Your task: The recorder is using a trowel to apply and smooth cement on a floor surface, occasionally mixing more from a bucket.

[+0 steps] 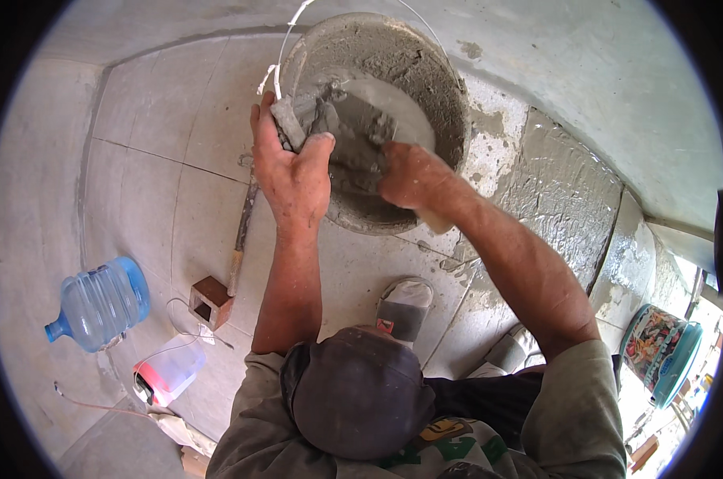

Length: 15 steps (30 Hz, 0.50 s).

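Note:
A round bucket (454,120) caked with grey mortar stands on the tiled floor, with wet mortar (393,100) inside. At its left rim, my left hand (294,172) is closed, fingers outside and thumb inward, beside a mortar-coated piece (287,124) at the rim. My right hand (413,180) reaches inside, wrapped round a tool that looks like a trowel. The pale end of its handle (435,220) shows under my wrist; mortar and my hand hide its blade. The thin wire bail (282,56) rises over the bucket's far side, white wrapping on its left part.
Wet mortar (561,191) covers floor tiles at right, beside the wall. A stick-like handle (242,231) leads to a hollow brown block (211,303). At left lie a blue water jug (102,303) and a clear-and-pink container (170,371). A teal-lidded tub (661,355) stands far right.

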Tool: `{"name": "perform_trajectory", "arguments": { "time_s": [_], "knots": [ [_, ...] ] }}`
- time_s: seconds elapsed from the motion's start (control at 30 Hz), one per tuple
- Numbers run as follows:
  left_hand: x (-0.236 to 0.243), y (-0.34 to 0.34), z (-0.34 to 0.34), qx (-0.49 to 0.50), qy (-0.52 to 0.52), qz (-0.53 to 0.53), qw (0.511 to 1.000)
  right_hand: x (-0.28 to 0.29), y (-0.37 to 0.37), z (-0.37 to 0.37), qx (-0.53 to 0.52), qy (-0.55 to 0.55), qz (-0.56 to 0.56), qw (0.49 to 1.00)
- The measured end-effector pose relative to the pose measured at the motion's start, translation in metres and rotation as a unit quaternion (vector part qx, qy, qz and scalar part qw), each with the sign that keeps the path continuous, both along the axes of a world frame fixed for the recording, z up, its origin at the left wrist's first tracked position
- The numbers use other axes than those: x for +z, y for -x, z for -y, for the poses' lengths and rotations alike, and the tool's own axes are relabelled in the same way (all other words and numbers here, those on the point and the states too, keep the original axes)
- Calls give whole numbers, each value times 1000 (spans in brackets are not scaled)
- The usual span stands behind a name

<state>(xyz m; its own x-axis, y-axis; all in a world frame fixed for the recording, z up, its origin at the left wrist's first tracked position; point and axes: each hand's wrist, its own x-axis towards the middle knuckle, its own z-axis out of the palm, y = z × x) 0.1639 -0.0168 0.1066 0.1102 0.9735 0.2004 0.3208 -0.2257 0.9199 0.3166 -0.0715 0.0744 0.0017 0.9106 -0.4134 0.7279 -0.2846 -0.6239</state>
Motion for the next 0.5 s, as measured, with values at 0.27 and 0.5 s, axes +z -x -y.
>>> {"name": "perform_trajectory", "arguments": {
  "time_s": [0.27, 0.5],
  "knots": [
    [-4, -3, 5, -13, -11, 6, 1000, 8, 8, 4, -134, 210, -293, 923],
    [6, -3, 6, -30, 50, 50, 997, 3, -5, 15, -40, -22, -80, 996]
  ]
}}
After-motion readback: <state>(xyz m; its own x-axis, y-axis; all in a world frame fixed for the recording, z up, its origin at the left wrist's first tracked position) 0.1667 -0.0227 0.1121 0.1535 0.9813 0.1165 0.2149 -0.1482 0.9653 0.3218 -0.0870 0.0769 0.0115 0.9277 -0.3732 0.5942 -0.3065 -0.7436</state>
